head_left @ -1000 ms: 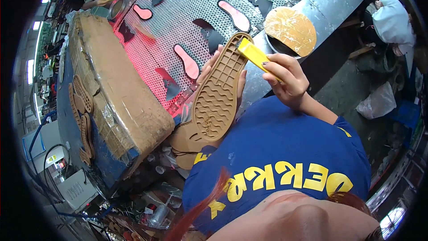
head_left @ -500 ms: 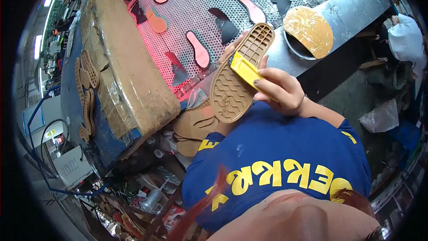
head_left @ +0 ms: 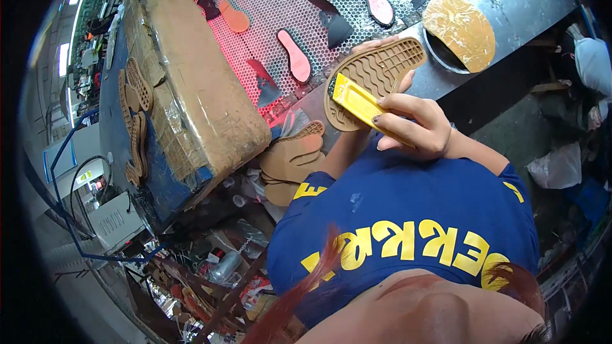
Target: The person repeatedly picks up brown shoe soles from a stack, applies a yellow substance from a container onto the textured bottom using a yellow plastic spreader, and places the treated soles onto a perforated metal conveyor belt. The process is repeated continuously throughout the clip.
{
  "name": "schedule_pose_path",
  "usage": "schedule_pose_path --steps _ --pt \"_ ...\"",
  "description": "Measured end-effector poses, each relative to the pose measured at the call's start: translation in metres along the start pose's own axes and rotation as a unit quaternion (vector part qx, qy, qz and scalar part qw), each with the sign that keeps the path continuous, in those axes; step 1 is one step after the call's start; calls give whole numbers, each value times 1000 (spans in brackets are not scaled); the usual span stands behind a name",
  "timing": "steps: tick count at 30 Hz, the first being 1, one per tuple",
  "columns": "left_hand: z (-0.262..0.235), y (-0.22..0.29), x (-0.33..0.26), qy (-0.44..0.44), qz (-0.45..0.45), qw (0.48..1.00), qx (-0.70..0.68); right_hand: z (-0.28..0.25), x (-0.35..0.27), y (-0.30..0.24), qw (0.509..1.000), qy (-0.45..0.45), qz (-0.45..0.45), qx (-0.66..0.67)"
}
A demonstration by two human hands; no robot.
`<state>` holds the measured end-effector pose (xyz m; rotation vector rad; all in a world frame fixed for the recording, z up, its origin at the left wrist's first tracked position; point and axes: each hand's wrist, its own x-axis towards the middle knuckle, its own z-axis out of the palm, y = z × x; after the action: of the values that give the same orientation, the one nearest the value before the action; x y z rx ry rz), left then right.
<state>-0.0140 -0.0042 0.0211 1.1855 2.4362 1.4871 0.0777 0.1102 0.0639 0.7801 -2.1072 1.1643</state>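
1. The right hand (head_left: 417, 129) is closed around a yellow brush handle (head_left: 358, 102), fingers wrapped over it and the thumb below; the handle's far end lies on the tread of a tan shoe sole (head_left: 375, 76).
2. The left hand (head_left: 376, 44) is mostly hidden behind that sole; only fingertips show curled over its upper edge, so it grips the sole from behind (how tightly cannot be told).
3. The sole is tan rubber with wavy tread grooves and a ribbed rim, held tread-up and tilted, its toe pointing up-right toward the round glue pot (head_left: 460, 32).
4. Compared with half a second ago, the sole has swung flatter and sits higher, nearer the pot, and the handle has slid from mid-sole to the heel end.
5. Just below-left, a stack of tan soles (head_left: 294, 156) rests by the person's blue shirt (head_left: 408, 216).
6. Beyond the sole runs a perforated conveyor belt (head_left: 287, 0) carrying pink insoles (head_left: 294, 56) and dark pieces, bordered by a grey metal ledge (head_left: 523, 0).
7. To the left, a taped cardboard box (head_left: 191, 83) crowds the bench edge; free room lies on the ledge right of the pot.
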Motion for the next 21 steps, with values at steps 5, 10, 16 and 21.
schedule_pose_path --steps 5,10,16,21 --pt "14 -7 -9 2 -81 948 -307 -5 1 0 1000 -9 -6 3" --pt "22 -13 -15 -25 -147 829 -538 -9 0 1 1000 -25 -9 -2" --pt "28 -24 -14 -41 -178 710 -680 -18 3 8 999 -40 -17 16" --pt "38 -35 -12 -26 -176 626 -759 -29 7 11 999 -48 -10 10"
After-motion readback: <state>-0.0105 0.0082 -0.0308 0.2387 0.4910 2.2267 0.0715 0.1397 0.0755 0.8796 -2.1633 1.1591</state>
